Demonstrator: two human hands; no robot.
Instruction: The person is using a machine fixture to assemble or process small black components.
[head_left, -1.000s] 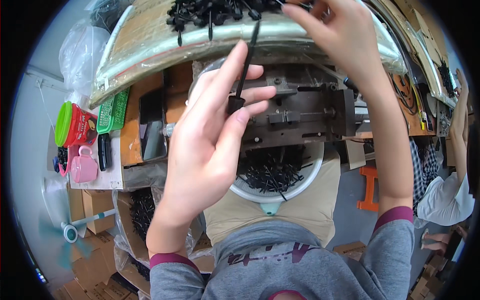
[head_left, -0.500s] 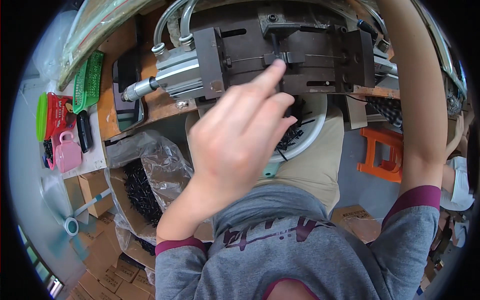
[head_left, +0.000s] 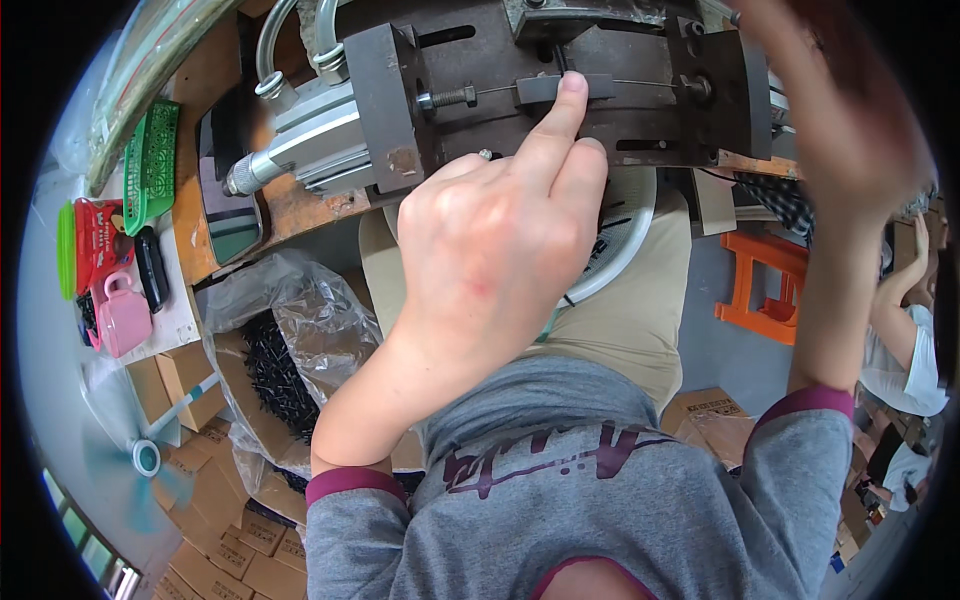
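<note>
My left hand [head_left: 500, 235] reaches over the dark metal fixture [head_left: 470, 60], index finger stretched out and its tip on a small grey block [head_left: 537, 90] at the middle. The other fingers are bent and partly hidden; nothing shows in them. A thin rod runs to the block from either side, the left one from a bolt [head_left: 450, 97]. Behind the fingertip stands a short dark pin [head_left: 561, 58]. My right hand [head_left: 860, 140] is raised beside the fixture's right end, smeared by motion, so its fingers cannot be made out.
A white basin [head_left: 640, 225] with black pieces sits on my lap, partly under my left hand. Left are a lined box of black pieces [head_left: 275, 375], a phone [head_left: 228, 215], a pink cup [head_left: 124, 318] and a turning fan [head_left: 145, 458]. An orange stool [head_left: 745, 290] stands right.
The whole view has shifted slightly. My right hand has come down into view from beyond the top edge. The left bolt sticks out farther toward the block, where my left index finger stays.
</note>
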